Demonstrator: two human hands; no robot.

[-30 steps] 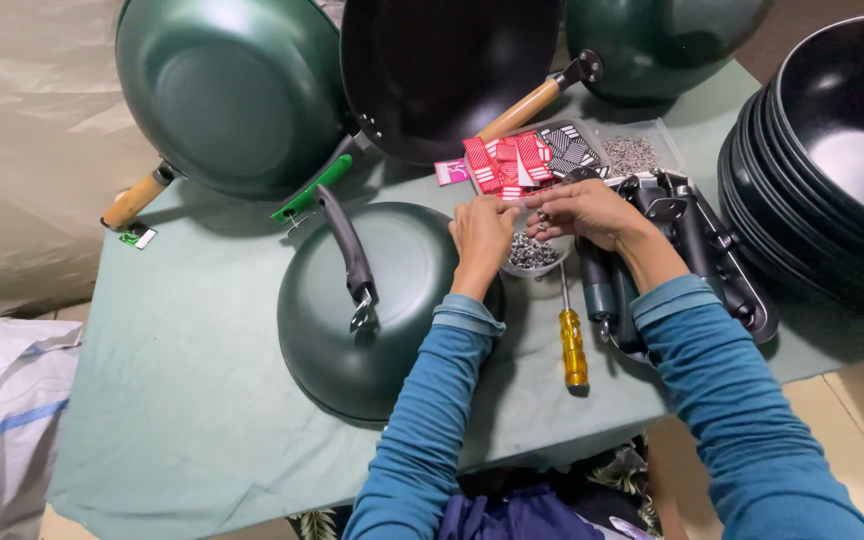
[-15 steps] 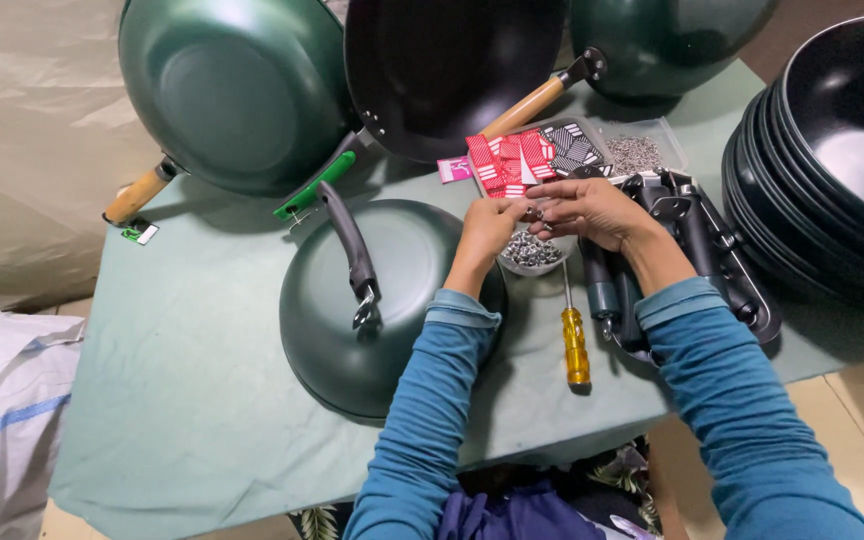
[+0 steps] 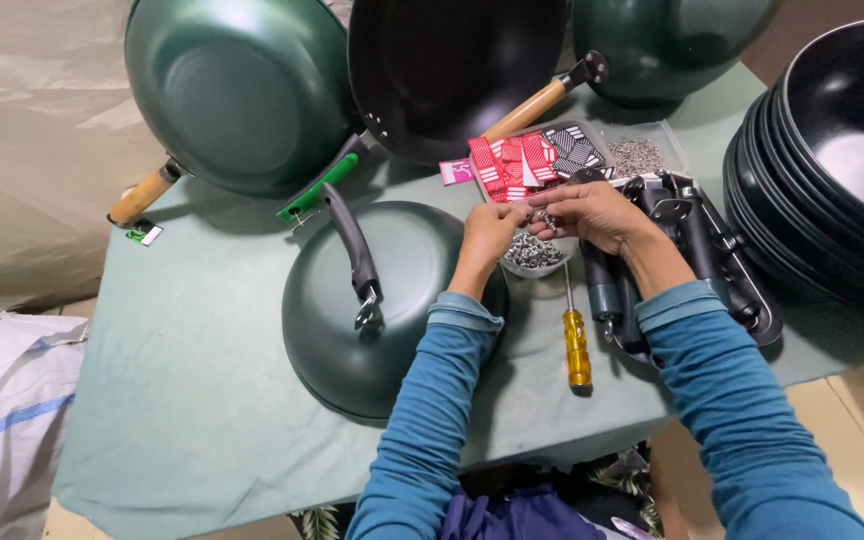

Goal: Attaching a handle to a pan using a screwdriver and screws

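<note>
Hands (image 3: pixel 552 222) met over bowl of screws (image 3: pixel 534 254) | I saw both pinched shut on one small screw (image 3: pixel 546 215) | risk: it could slip, falling beside upturned wok (image 3: pixel 377 310).

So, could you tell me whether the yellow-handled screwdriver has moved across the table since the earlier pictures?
No. The screwdriver lies as before, between the overturned pan and the tray of handles.

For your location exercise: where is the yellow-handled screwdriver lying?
In the head view, the yellow-handled screwdriver lies on the green tablecloth between the person's forearms, right of the upturned green pan.
</note>
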